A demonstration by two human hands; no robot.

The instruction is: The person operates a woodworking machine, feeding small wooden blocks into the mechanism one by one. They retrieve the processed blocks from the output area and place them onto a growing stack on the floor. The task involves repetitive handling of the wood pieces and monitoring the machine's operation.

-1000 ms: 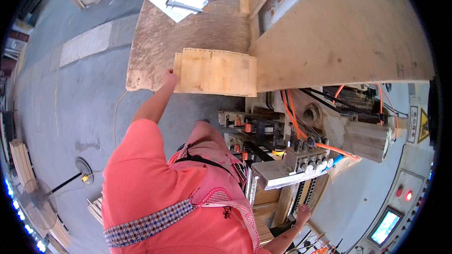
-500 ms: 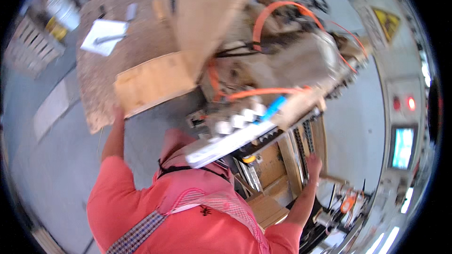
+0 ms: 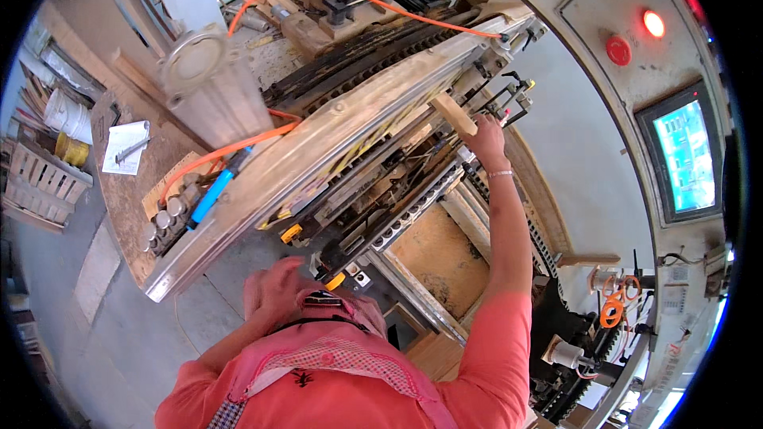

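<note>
My right hand (image 3: 486,139) is stretched out over the far part of the woodworking machine, its fingers closed round one end of a short pale wood strip (image 3: 453,115). The strip's other end points toward the machine's long metal beam (image 3: 350,119). Close to my waist, my left hand (image 3: 278,286) hangs in the air beside the beam's near end. Its fingers are loosely apart and nothing shows in them. Below the beam lie dark rails and clamps with yellow parts (image 3: 292,233), and a wood-dusted bed (image 3: 441,262).
An orange air hose (image 3: 366,1) arches over the beam, near a metal cylinder (image 3: 214,87). On the right stands a control panel with a lit screen (image 3: 685,155) and a red button (image 3: 618,50). A worktable (image 3: 119,183) with a paper sheet (image 3: 125,147) is at left.
The view has turned toward the machine. My right hand has moved forward from the chain rail and now holds the wood strip. My left hand has come from the worktable's edge to my waist.
</note>
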